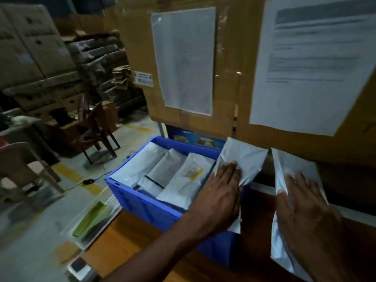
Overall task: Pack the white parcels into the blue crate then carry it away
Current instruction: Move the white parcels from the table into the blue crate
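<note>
The landmark here is the blue ribbed plastic crate [154, 208], which sits on a brown wooden tabletop [130, 239] below a tall cardboard wall with two printed white sheets taped to it. Inside the crate lie several flat white plastic mailer parcels [183, 180], stacked on a slant so they overlap; one carries a yellow label.

The left hand [219, 196] holds another white parcel [242, 157] at the crate's right-hand edge, fingers extended and close together over its face, the thumb apparently tucked beneath. The parcel is tilted, leaning out over the crate's right rim, probably so it can slide down beside those already packed.

To the right of the crate, well clear of it, the right hand [305, 204] lies on a second white parcel [293, 167], fingers spread flat across it; whether the thumb grips underneath cannot be told. It seems to be readied as the next one in.

The crate looks nearly full, so packing appears close to done, with the carrying not yet begun.
</note>
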